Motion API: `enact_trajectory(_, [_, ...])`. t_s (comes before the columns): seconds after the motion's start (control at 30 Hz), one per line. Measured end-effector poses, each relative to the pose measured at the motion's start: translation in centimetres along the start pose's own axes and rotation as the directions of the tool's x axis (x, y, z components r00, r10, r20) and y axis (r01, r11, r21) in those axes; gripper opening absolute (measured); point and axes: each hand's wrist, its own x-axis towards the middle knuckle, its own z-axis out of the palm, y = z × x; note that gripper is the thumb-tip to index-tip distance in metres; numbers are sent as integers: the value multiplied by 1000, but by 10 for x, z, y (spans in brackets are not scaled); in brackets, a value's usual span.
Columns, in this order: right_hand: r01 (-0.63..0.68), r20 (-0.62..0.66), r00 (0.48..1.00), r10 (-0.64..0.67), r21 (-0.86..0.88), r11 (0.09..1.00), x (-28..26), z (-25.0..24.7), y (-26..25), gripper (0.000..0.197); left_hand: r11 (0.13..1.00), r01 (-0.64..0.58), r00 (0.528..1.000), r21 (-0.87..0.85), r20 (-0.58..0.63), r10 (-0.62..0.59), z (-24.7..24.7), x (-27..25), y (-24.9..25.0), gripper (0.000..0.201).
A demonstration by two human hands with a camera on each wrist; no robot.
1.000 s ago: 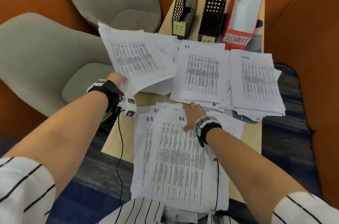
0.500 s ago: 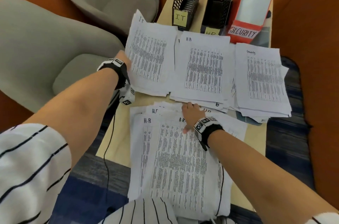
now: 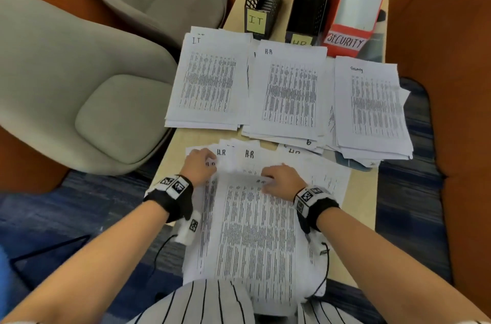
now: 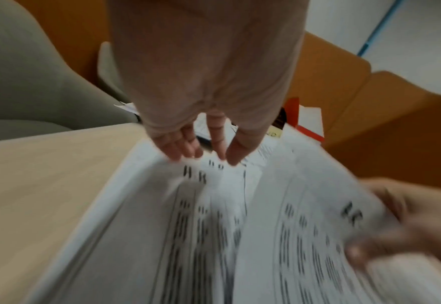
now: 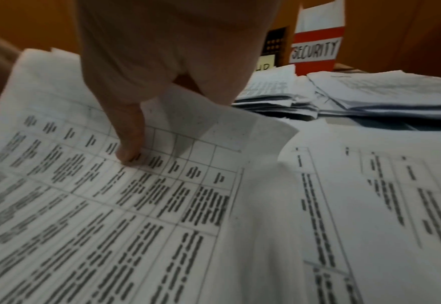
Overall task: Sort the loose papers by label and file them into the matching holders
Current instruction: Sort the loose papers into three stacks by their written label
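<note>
The loose, fanned stack of white printed sheets (image 3: 255, 222) lies at the near end of the pale wooden surface (image 3: 170, 153), long axis running away from the person toward the three holders. Both hands are at its far edge. The right hand (image 3: 279, 180) pinches the far edge of the top sheet (image 5: 126, 205), marked H.R: the wrist view shows its thumb pressed on the printed face with the paper curling up around it. The left hand (image 3: 199, 164) rests with straight fingers (image 4: 183, 148) on the sheets at the stack's far left corner, holding nothing that I can make out.

The matching sorted white pile headed H.R (image 3: 289, 95) lies straight ahead of the right hand, between the white pile headed IT (image 3: 210, 82) and the white pile headed Security (image 3: 372, 103), and just in front of the black perforated holder with the yellow HR note (image 3: 305, 5). So the right hand is the nearer one, and the move is probably a short forward carry along the sheet's own long axis (judging only by the label).

Half a second ago the left hand was up at the IT pile, settling a sheet there; now it is back on the loose stack. The right hand, then lying flat on the top sheet, has since taken up its edge.
</note>
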Motion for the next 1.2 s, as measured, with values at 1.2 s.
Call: enact_trajectory(1.2, [-115, -50, 993, 107, -213, 970, -24, -7, 12, 26, 932, 127, 983, -339, 172, -72, 44, -25, 58, 50])
